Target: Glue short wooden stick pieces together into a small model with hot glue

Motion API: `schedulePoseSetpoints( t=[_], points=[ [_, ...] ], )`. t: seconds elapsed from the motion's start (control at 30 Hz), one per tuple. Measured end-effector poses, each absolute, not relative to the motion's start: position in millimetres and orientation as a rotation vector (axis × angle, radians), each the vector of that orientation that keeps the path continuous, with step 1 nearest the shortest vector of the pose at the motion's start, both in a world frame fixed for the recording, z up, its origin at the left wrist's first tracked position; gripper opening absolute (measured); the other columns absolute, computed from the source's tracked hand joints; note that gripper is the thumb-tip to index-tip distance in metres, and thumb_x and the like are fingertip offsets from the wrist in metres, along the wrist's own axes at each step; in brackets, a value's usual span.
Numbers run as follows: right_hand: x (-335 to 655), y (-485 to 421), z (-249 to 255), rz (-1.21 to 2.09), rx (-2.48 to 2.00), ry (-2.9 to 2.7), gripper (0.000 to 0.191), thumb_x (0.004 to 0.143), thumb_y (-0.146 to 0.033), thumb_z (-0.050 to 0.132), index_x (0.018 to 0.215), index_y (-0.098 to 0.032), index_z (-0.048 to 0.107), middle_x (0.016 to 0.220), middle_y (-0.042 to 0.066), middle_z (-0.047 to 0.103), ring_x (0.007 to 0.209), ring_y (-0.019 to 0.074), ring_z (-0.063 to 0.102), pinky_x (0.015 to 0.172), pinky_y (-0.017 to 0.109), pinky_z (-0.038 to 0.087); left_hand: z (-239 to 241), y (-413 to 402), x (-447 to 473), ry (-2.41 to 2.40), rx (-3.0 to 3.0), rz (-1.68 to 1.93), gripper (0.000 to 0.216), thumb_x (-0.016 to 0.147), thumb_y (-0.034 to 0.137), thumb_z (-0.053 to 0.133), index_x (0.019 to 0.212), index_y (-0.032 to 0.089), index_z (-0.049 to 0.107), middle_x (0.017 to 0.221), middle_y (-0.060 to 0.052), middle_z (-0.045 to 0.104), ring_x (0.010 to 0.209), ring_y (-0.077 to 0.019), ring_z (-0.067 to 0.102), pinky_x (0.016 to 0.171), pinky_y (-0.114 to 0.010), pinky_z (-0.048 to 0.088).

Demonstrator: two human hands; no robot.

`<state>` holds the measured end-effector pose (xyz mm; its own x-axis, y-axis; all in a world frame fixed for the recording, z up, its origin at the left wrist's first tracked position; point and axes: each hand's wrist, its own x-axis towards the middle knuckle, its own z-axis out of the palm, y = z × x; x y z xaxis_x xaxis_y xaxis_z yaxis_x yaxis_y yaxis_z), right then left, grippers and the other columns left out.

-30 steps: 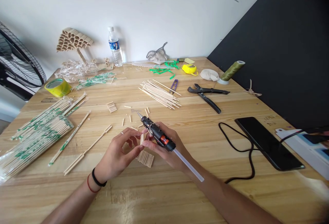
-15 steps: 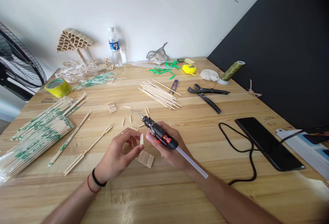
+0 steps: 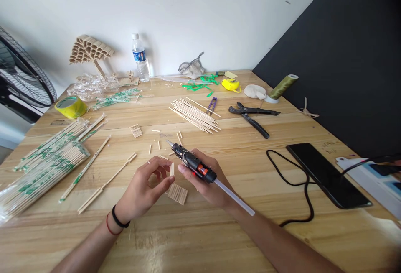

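Between the thumb and fingers of my left hand (image 3: 148, 183) is a small bundle of short wooden sticks (image 3: 172, 169), held upright. My right hand (image 3: 203, 177) is wrapped round a black glue gun (image 3: 192, 162), whose metal nozzle points away to the upper left. A translucent glue stick (image 3: 234, 197) juts from its back end. Just below the hands a mat of joined short sticks (image 3: 177, 193) lies on the table, partly covered by my left hand. Farther off lie a smaller stick mat (image 3: 136, 130) and several loose cut sticks (image 3: 150, 149).
Long wooden sticks (image 3: 196, 115) lie in a pile beyond the glue gun, with black cutters (image 3: 253, 116) to their right. Packaged sticks (image 3: 50, 168) cover the left side. A phone (image 3: 327, 174) and its cable lie at right. A water bottle (image 3: 140, 57) stands against the wall.
The glue gun in my right hand has shifted slightly left, its nozzle tip a little lower. My left hand and the stick bundle have hardly moved.
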<state>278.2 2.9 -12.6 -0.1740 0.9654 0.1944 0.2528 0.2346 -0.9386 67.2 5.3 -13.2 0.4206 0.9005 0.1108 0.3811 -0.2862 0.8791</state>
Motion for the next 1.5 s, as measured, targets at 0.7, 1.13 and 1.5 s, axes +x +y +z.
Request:
schedulePoseSetpoints(
  t=[0.7,1.13,1.5],
  points=[
    [276.6,3.1,-12.9,1.009,-1.136,-1.626,0.029,0.094,-0.035,0.066,0.076,-0.024,0.046,0.065,-0.007,0.046,0.059,0.0127,0.043,0.058,0.026,0.038,-15.0,3.4,66.0,1.091,1.816,0.748,0.026,0.099,0.038,0.063,0.117,0.019,0.064,0.089,-0.003,0.064,0.082,-0.0169,0.061,0.077,-0.03,0.05],
    [276.7,2.4,-13.8,0.993,-1.142,-1.639,0.03,0.094,-0.033,0.065,0.075,-0.024,0.043,0.065,-0.007,0.045,0.059,0.0125,0.042,0.057,0.025,0.037,-14.3,2.7,68.0,1.063,1.785,0.7,0.027,0.1,0.04,0.062,0.117,0.019,0.066,0.088,-0.004,0.065,0.079,-0.0168,0.059,0.073,-0.029,0.05],
    [276.3,3.1,-11.8,0.97,-1.107,-1.666,0.03,0.094,-0.031,0.063,0.074,-0.025,0.041,0.063,-0.007,0.043,0.057,0.012,0.041,0.056,0.025,0.036,-15.0,3.1,68.9,1.044,1.797,0.633,0.029,0.1,0.04,0.06,0.118,0.019,0.067,0.085,-0.003,0.063,0.075,-0.0162,0.058,0.07,-0.028,0.049]
  ],
)
